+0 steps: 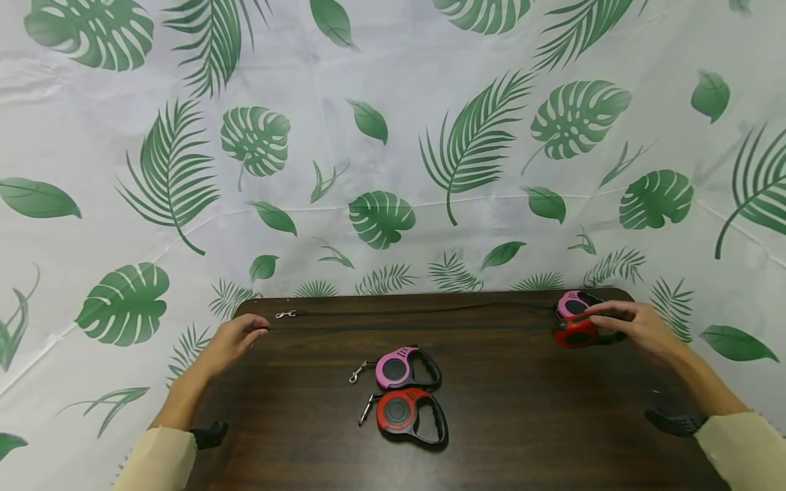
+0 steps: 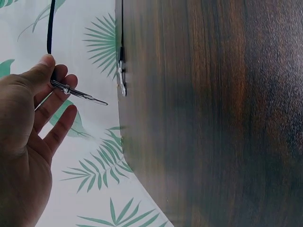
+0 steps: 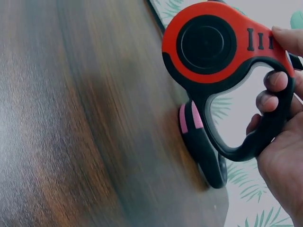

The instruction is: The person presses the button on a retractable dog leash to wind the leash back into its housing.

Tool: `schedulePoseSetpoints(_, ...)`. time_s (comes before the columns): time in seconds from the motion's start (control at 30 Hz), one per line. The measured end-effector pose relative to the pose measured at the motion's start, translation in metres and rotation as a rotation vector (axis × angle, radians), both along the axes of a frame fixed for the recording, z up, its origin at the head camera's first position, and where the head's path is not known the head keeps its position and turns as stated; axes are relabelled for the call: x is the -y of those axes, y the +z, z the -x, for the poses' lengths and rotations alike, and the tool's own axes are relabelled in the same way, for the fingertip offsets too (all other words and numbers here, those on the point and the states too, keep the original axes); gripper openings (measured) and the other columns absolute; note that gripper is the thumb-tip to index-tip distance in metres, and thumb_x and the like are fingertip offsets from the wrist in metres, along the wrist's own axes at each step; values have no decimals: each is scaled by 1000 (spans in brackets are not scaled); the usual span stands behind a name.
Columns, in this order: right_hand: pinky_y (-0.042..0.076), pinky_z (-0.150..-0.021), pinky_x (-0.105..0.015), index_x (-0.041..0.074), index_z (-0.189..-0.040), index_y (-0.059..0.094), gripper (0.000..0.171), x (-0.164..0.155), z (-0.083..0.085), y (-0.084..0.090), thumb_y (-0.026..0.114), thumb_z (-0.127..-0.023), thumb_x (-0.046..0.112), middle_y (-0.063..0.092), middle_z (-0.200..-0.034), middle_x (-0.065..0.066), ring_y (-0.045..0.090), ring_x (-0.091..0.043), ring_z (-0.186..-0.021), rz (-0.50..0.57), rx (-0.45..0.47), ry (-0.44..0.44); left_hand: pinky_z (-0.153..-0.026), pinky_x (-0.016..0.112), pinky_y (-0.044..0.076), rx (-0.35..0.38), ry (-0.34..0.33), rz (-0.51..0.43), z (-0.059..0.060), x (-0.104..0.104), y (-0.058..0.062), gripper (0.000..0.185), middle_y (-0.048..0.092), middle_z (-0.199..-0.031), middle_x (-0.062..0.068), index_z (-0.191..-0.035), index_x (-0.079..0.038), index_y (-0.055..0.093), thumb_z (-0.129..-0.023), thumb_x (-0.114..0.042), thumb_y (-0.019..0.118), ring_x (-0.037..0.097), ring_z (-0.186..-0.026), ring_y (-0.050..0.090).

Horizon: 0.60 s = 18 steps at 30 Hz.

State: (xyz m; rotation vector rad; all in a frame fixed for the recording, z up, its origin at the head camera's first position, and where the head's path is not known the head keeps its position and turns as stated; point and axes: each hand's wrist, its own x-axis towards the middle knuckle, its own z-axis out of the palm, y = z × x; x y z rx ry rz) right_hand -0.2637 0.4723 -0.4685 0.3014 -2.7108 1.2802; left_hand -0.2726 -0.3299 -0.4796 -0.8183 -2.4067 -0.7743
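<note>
My left hand (image 1: 236, 337) hovers just off the table's back left corner. In the left wrist view the left hand (image 2: 28, 142) pinches a metal leash clip (image 2: 78, 92) on a black cord (image 2: 49, 28) between thumb and fingers. A second clip (image 2: 122, 78) lies on the table edge (image 1: 285, 314), and its cord (image 1: 430, 311) is stretched along the back of the table. At the back right my right hand (image 1: 632, 326) grips a red retractable leash (image 1: 574, 335) by its black handle (image 3: 265, 142). A pink leash (image 1: 571, 303) lies just behind it on the table (image 3: 191, 118).
On the dark wooden table (image 1: 522, 423), near the middle, lie another pink leash (image 1: 396, 368) and another red leash (image 1: 399, 411), side by side with their clips pointing left. A white cloth with green leaves (image 1: 393, 136) covers the wall and the surroundings.
</note>
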Motion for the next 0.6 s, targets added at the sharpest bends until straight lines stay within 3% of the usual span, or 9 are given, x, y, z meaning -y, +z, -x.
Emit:
schedulePoseSetpoints(0.27, 55, -75, -26, 5, -125, 75, 25, 14, -2, 9, 70, -104, 18, 69, -110, 23, 67, -4, -94, -10, -14, 47, -71, 12, 52, -28, -17, 4, 3, -7, 2, 20, 75, -91, 13, -100, 5, 71, -85, 16, 78, 19, -80, 72)
schedulePoseSetpoints(0.6, 52, -69, -30, 7, -124, 76, 26, 27, -1, 11, 71, -103, 22, 70, -105, 15, 59, -14, -89, -23, -22, 41, -75, 8, 51, -44, -43, -8, 6, -11, -5, 22, 75, -90, 12, -99, 5, 71, -83, 18, 78, 18, -80, 72)
